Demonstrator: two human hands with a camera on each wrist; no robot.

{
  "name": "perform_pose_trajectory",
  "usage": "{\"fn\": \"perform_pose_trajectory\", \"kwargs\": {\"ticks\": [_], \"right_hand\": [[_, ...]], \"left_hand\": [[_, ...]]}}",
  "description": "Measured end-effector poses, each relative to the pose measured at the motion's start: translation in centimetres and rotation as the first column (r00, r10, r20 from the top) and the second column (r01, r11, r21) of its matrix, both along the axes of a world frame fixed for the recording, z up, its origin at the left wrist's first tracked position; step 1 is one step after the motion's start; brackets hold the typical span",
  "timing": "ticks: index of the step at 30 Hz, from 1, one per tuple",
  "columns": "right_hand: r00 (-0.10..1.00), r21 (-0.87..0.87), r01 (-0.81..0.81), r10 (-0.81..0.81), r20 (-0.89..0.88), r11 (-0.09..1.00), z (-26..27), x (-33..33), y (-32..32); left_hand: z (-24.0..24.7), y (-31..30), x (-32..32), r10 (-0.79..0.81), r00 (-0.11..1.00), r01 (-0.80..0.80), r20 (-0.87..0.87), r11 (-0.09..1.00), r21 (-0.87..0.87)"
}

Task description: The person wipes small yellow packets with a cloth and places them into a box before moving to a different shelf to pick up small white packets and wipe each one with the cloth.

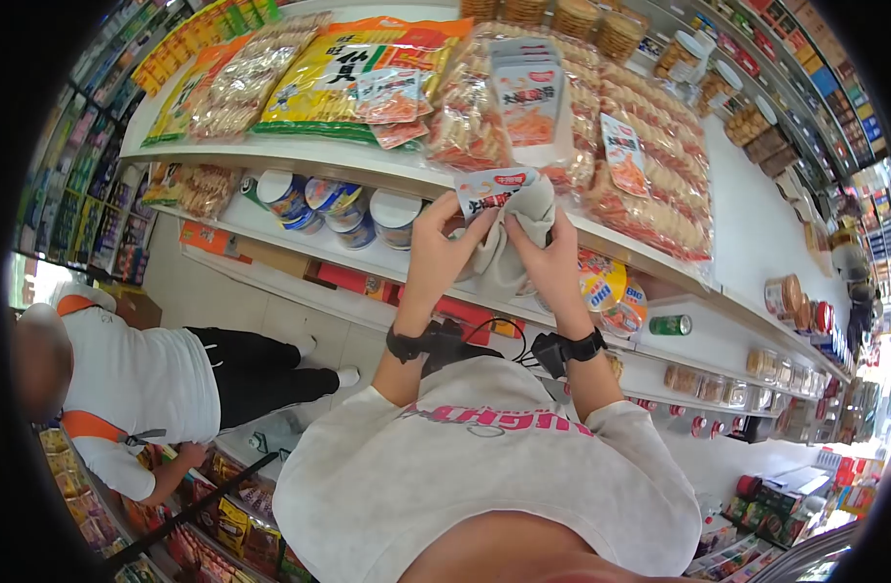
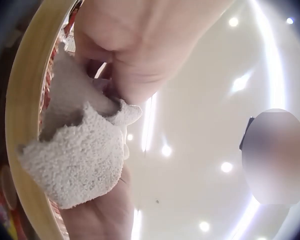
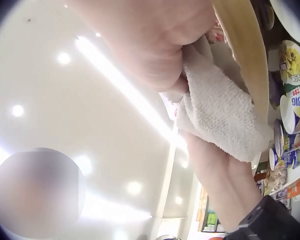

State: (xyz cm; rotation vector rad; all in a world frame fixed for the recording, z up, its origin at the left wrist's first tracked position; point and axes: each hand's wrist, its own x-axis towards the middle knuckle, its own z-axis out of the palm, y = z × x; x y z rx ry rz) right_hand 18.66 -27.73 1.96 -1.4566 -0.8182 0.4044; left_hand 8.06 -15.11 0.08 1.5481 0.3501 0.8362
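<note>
In the head view my left hand [image 1: 440, 243] pinches a small white-and-red snack packet [image 1: 494, 183] near its lower left side. My right hand [image 1: 550, 257] grips a bunched pale grey cloth [image 1: 509, 248], which lies against the packet's right part and hangs down between both hands. In the left wrist view the rough-textured cloth [image 2: 82, 155] covers much of the space below the left hand [image 2: 145, 45]. From the right wrist, folds of the cloth [image 3: 220, 110] hang beneath the right hand [image 3: 155, 40], with the fingertips partly hidden.
Large bags of crackers [image 1: 650, 165] and a yellow snack bag [image 1: 358, 73] lie on the white shelf in front. More packets [image 1: 528, 107] stand on the bags. Tub noodles [image 1: 397, 214] and a green can [image 1: 670, 325] sit one level lower. Another person [image 1: 144, 369] stands at the left.
</note>
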Motion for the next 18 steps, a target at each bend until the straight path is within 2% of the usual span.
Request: {"fn": "perform_pose_trajectory", "kwargs": {"ticks": [3,5,9,11,12,14,15,17,18], "right_hand": [[0.998,-0.013,-0.057,0.057,0.020,0.998,0.1,0.1,2.4],[0.991,-0.019,-0.092,0.093,0.092,0.996,-0.2,0.3,4.2],[0.978,0.016,-0.072,0.068,0.200,0.997,0.2,-0.1,8.3],[0.971,0.034,-0.043,0.034,0.236,0.998,-0.2,0.1,10.6],[0.988,0.035,-0.042,0.036,0.152,0.999,0.2,0.0,11.6],[0.999,0.033,-0.043,0.044,-0.021,0.999,1.3,-0.2,13.0],[0.997,0.038,-0.060,0.061,-0.048,0.998,1.3,-0.1,13.6],[0.993,-0.040,-0.105,0.107,0.040,0.994,0.8,0.2,14.1],[0.989,-0.081,-0.120,0.127,0.080,0.989,0.5,0.3,14.2]], "left_hand": [[-0.1,2.4,-0.8,-0.060,0.994,0.070,0.086,0.990,-0.126],[-0.1,3.6,-1.0,-0.020,0.992,0.034,0.125,0.993,-0.116],[0.5,5.6,-1.0,0.109,0.979,-0.087,0.175,0.988,-0.125],[0.5,7.5,-0.7,0.174,0.978,-0.163,0.119,0.982,-0.100],[0.6,8.4,-0.5,0.205,0.975,-0.198,0.090,0.977,-0.085],[1.2,9.5,0.0,0.251,0.961,-0.223,0.115,0.952,-0.209],[1.5,10.0,0.1,0.259,0.957,-0.215,0.133,0.936,-0.278],[1.8,10.9,0.4,0.300,0.933,-0.217,0.201,0.910,-0.354],[1.6,11.4,0.2,0.259,0.951,-0.182,0.168,0.910,-0.373]]}}
